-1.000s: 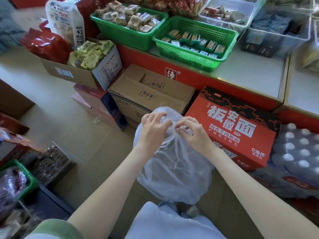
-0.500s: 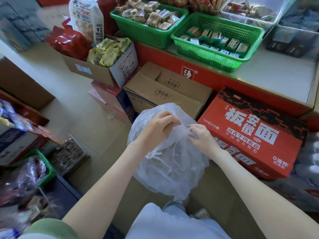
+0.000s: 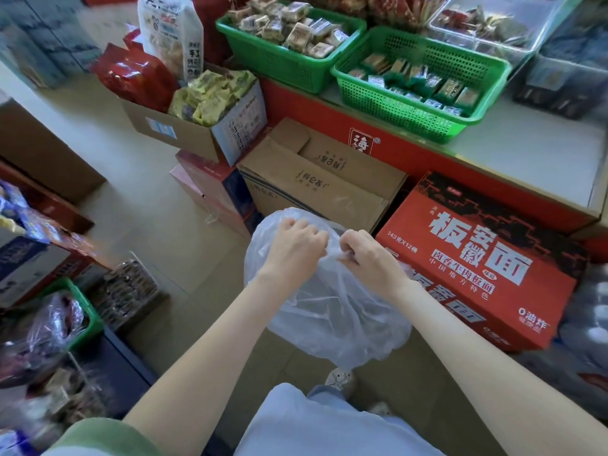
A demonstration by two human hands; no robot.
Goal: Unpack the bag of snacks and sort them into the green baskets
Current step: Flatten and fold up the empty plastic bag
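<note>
Low in front of the person, above the tiled floor, a thin translucent plastic bag (image 3: 329,307) hangs crinkled and ballooned, held at its gathered top. The left hand (image 3: 292,248) and right hand (image 3: 371,258) sit close together there, both with fingers curled and pinching the bunched film; what the bag holds cannot be made out through the creases. Behind it stand a closed brown cardboard carton (image 3: 322,185) and, to the right, a flat red printed noodle carton (image 3: 477,268). Above these, on the pale table (image 3: 533,153) with a red front edge, sit two green perforated plastic baskets side by side: the left green basket (image 3: 279,67) is heaped with small square snacks in shiny beige wrappers, while the right green basket (image 3: 394,110) has a single row of small dark green and brown packets along its far side, its mesh floor otherwise bare. Further left, an open cardboard box (image 3: 171,133) carries glossy yellow packets (image 3: 210,97) and red foil bags (image 3: 138,77).
</note>
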